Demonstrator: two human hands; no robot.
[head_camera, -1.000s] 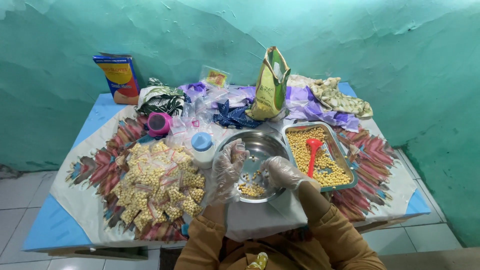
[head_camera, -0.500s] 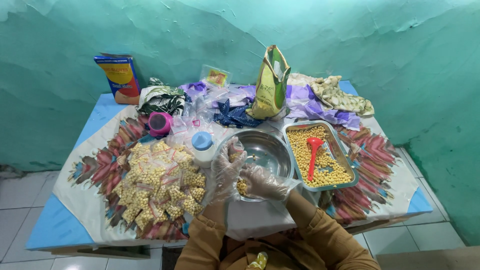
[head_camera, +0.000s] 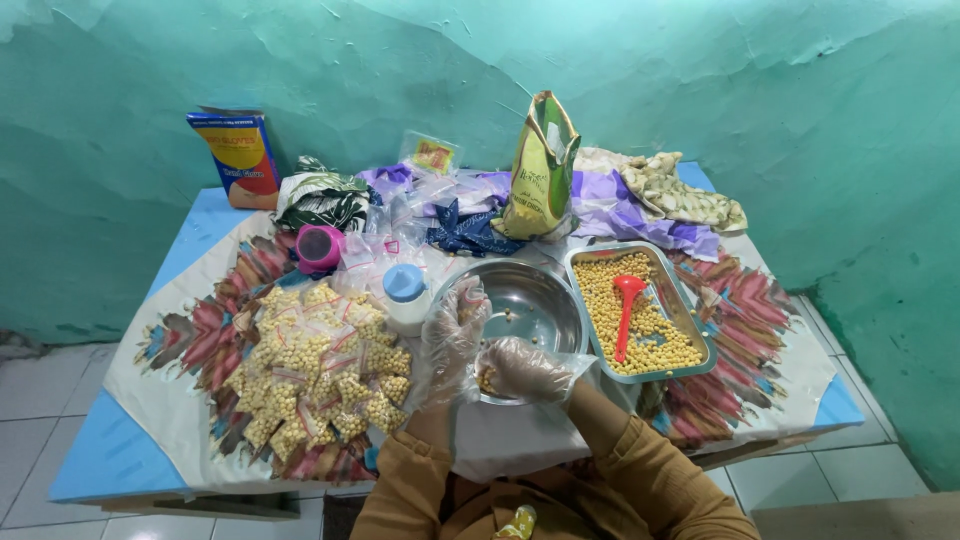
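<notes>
Over the steel bowl's (head_camera: 540, 300) near rim, the gloved right hand (head_camera: 525, 368) cups yellow kernels (head_camera: 487, 380) (spills fall inside) beside the half-open, empty left hand (head_camera: 455, 335).

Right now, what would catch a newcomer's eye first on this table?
Probably the heap of small clear packets of yellow beans at front left, then the metal tray of loose beans with a red scoop at right. Between them, the gloved left hand and right hand work over a steel bowl.

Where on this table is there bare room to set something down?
Free: the blue table corner left of the heap of small filled plastic bags, and the patterned cloth right of the rectangular metal tray. Crowded: the back row and around the round steel bowl.
</notes>
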